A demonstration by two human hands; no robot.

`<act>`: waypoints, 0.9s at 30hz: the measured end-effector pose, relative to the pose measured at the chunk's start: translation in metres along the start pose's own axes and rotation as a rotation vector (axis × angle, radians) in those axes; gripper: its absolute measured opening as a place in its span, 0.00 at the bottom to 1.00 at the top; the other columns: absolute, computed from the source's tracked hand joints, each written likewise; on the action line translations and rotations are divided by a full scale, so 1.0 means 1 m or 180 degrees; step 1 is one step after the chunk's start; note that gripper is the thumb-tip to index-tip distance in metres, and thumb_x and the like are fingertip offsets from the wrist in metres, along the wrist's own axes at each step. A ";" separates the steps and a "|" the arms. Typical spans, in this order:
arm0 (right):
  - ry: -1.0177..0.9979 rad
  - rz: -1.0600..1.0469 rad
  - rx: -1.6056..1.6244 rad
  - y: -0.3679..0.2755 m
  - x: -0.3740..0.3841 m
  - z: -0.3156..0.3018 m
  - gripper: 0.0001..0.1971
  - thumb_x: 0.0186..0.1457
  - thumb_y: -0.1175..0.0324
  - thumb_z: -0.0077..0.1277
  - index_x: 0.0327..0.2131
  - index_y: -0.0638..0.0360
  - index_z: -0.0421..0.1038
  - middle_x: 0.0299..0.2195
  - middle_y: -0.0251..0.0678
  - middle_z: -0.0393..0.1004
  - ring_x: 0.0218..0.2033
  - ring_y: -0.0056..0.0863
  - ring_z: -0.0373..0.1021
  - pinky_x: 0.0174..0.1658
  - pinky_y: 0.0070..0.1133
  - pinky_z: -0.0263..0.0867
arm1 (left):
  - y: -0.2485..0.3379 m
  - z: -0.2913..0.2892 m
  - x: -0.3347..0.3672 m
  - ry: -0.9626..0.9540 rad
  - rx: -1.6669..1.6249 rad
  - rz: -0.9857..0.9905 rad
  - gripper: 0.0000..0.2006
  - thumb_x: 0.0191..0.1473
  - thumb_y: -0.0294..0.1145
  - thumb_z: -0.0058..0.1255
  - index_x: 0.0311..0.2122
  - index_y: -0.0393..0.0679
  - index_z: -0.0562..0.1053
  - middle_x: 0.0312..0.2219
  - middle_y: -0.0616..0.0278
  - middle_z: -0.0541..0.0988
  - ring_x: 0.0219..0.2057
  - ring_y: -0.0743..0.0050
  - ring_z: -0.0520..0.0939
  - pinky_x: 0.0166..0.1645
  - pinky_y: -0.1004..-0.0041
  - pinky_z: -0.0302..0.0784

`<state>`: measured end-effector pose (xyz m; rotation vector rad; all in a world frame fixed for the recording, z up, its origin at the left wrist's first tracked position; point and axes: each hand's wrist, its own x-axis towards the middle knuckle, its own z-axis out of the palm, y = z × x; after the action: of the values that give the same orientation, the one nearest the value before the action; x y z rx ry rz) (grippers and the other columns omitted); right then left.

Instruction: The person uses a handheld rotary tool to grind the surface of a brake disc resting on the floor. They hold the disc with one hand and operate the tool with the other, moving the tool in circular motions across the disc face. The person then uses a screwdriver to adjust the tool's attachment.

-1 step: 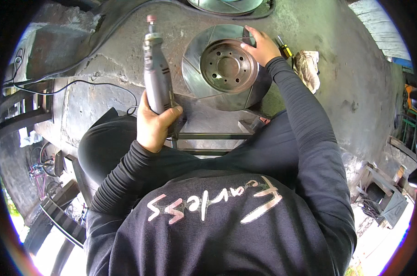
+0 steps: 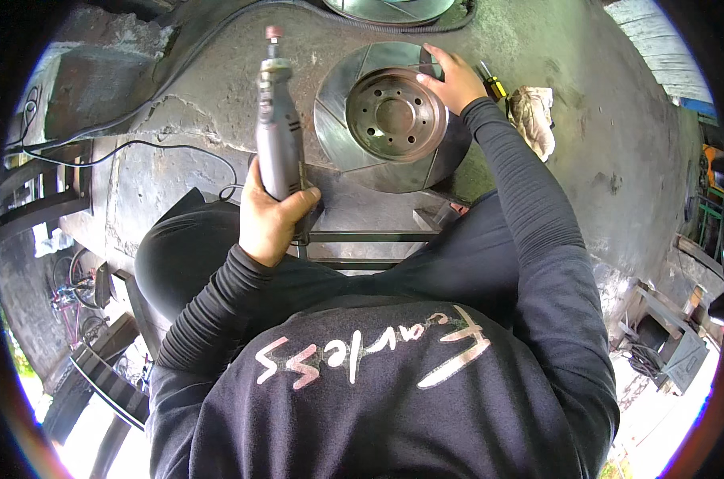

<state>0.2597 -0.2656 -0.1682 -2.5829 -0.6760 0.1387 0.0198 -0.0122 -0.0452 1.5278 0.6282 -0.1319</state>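
Die grinder (image 2: 279,152) has shifted slightly right. My left hand (image 2: 268,215) is wrapped round it; right hand (image 2: 453,81) rests on the slotted brake rotor (image 2: 390,144) ahead, thumb and forefinger apart, can't tell if clamping. Likely steadying; next move calls for bringing grinder across.

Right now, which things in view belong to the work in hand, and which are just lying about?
In use:
grey cylindrical power tool, gripped by the left hand
round grey slotted metal disc, under the right hand

Apparently lying about:
yellow-and-black-handled screwdriver
crumpled off-white fabric
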 end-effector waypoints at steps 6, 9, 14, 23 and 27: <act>0.0620 0.0931 0.3036 -0.075 -0.022 -0.029 0.21 0.59 0.55 0.44 0.48 0.61 0.67 0.41 0.41 0.74 0.43 0.29 0.71 0.43 0.23 0.66 | -0.001 0.014 -0.008 -0.0305 0.1256 0.0270 0.35 0.35 0.29 0.64 0.51 0.31 0.62 0.37 0.46 0.75 0.39 0.59 0.77 0.46 0.67 0.71; -0.0106 0.1744 0.5002 -0.142 -0.068 -0.024 0.24 0.57 0.44 0.41 0.47 0.51 0.67 0.35 0.29 0.74 0.36 0.19 0.69 0.36 0.20 0.61 | 0.002 0.026 -0.009 -0.0345 0.1501 0.0541 0.39 0.36 0.31 0.64 0.53 0.30 0.58 0.39 0.42 0.73 0.41 0.58 0.77 0.47 0.68 0.71; -0.0261 0.1967 0.6255 -0.188 -0.105 -0.003 0.22 0.60 0.49 0.42 0.47 0.56 0.63 0.35 0.37 0.72 0.37 0.30 0.71 0.45 0.30 0.66 | -0.019 0.038 -0.022 -0.0777 0.1948 0.0843 0.45 0.40 0.36 0.64 0.55 0.26 0.49 0.40 0.32 0.72 0.43 0.45 0.77 0.48 0.64 0.71; 0.0142 0.2026 0.6052 -0.171 -0.139 -0.015 0.15 0.61 0.56 0.41 0.40 0.60 0.63 0.30 0.39 0.72 0.31 0.30 0.72 0.38 0.26 0.68 | -0.019 0.056 -0.035 -0.1616 0.1755 0.0463 0.49 0.44 0.40 0.62 0.59 0.25 0.43 0.47 0.30 0.66 0.50 0.47 0.72 0.53 0.66 0.68; 0.0226 0.2433 0.5660 -0.153 -0.144 -0.024 0.19 0.59 0.52 0.43 0.38 0.61 0.65 0.25 0.40 0.72 0.24 0.32 0.72 0.32 0.27 0.70 | -0.024 0.081 -0.042 -0.1732 0.1848 0.0764 0.53 0.44 0.41 0.61 0.59 0.21 0.36 0.49 0.23 0.63 0.51 0.42 0.71 0.53 0.66 0.69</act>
<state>0.0716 -0.2269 -0.0792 -0.9292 0.4479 0.5545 -0.0019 -0.1039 -0.0537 1.9991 -0.0452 -0.5624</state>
